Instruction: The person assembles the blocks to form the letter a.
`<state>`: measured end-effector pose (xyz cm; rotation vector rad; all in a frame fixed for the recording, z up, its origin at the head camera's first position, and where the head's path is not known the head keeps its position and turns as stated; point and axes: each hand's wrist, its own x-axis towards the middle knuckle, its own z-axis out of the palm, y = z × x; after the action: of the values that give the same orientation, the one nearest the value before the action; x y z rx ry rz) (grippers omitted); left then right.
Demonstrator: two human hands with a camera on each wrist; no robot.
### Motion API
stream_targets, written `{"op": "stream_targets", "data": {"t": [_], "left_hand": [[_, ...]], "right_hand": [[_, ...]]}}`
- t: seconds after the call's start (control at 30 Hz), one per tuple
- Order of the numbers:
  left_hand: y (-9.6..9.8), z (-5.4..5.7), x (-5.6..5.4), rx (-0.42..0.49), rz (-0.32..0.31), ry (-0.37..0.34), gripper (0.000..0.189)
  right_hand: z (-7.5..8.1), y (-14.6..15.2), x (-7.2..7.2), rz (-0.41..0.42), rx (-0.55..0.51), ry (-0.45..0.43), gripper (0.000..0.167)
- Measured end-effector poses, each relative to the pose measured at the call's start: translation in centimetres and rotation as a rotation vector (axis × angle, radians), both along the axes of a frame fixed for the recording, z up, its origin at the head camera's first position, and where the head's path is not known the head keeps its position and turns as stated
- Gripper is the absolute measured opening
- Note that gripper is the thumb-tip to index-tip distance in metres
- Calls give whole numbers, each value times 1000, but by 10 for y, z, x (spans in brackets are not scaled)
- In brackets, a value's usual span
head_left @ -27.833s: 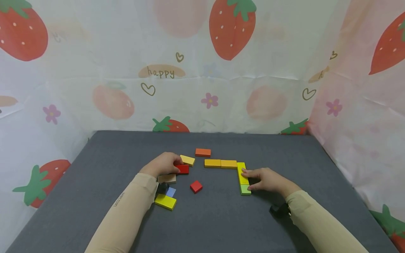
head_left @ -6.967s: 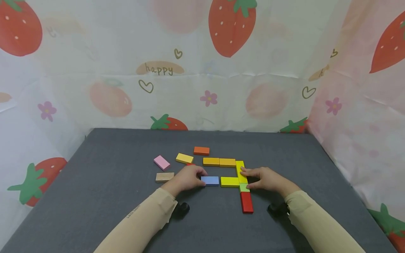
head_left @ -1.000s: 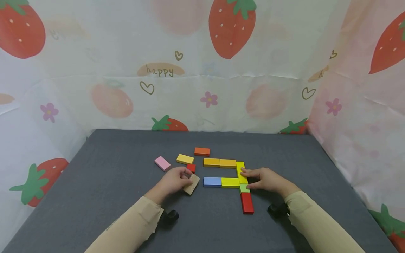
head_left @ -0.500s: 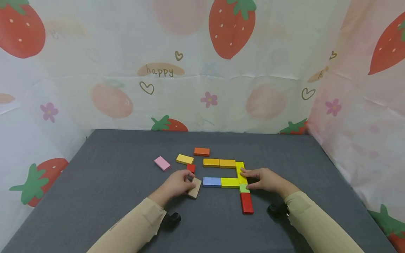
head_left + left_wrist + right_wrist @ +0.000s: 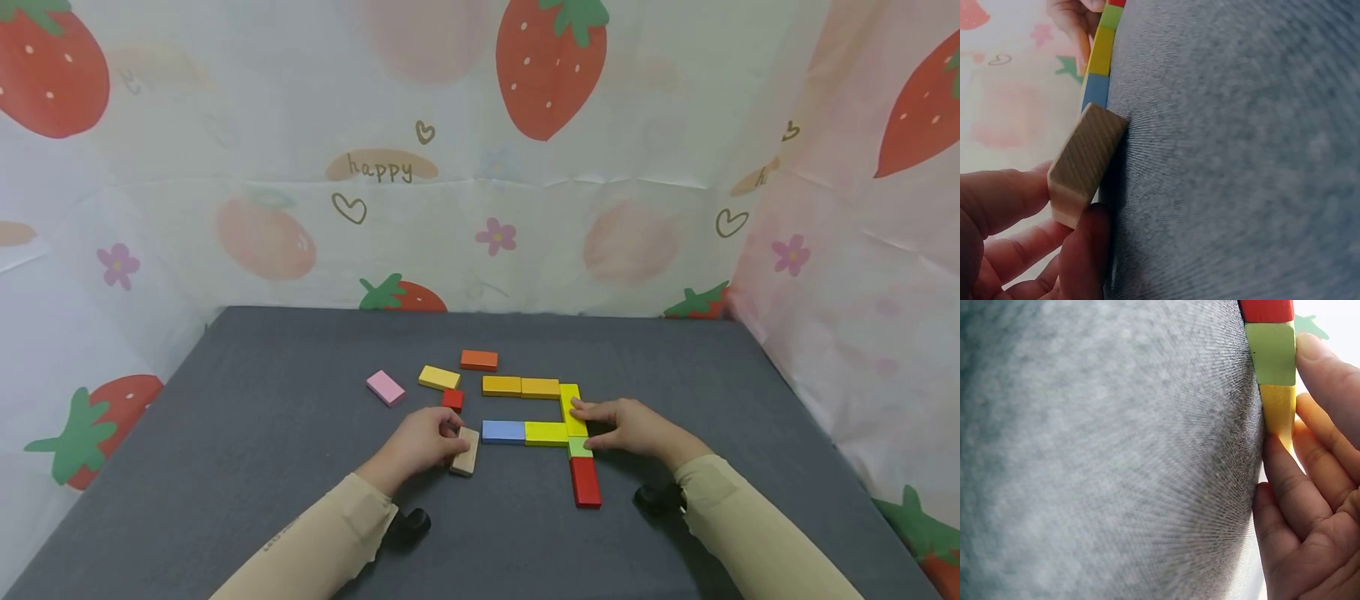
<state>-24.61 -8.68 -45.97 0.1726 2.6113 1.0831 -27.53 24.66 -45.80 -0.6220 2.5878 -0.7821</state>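
Observation:
Between thumb and fingers my left hand [image 5: 416,446] pinches a plain wooden block [image 5: 466,453], turned lengthwise at the left end of a blue block [image 5: 503,432]. That blue block adjoins a yellow block [image 5: 546,433], which meets an upright column: a yellow block [image 5: 571,408], a short green block [image 5: 580,447] and a red block [image 5: 586,482]. My right hand [image 5: 637,427] rests at the column's right side, its index fingertip on the upper yellow block and its thumb by the green one. In the left wrist view the wooden block [image 5: 1088,153] looks slightly tilted off the cloth.
Two amber blocks [image 5: 521,387] run end to end into the column's top. Loose blocks lie behind my left hand: pink [image 5: 386,388], pale yellow [image 5: 438,377], orange [image 5: 479,360] and a partly hidden red one [image 5: 452,400]. Dark grey cloth [image 5: 300,358] covers the table.
Since 7 seconds ago, the blue block has come against the yellow one, and my left hand has taken the wooden block. Over the last second it shifted slightly right and turned lengthwise. My right hand stays put.

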Motion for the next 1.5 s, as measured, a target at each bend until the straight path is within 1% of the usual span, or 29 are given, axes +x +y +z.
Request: {"op": "stream_targets", "data": {"t": [0.17, 0.43, 0.67, 1.0, 1.5], "left_hand": [[1, 0, 1, -22, -3, 19, 23], [2, 2, 2, -12, -1, -3, 20], [3, 1, 1, -15, -16, 10, 20], [7, -1, 1, -8, -22, 18, 19], [8, -3, 0, -13, -13, 13, 17]], "right_hand": [[0, 0, -1, -1, 5, -7, 61], [0, 0, -1, -3, 1, -11, 60], [0, 0, -1, 2, -4, -6, 60], [-1, 0, -2, 8, -10, -5, 61], [-2, 1, -3, 5, 0, -9, 62]]}}
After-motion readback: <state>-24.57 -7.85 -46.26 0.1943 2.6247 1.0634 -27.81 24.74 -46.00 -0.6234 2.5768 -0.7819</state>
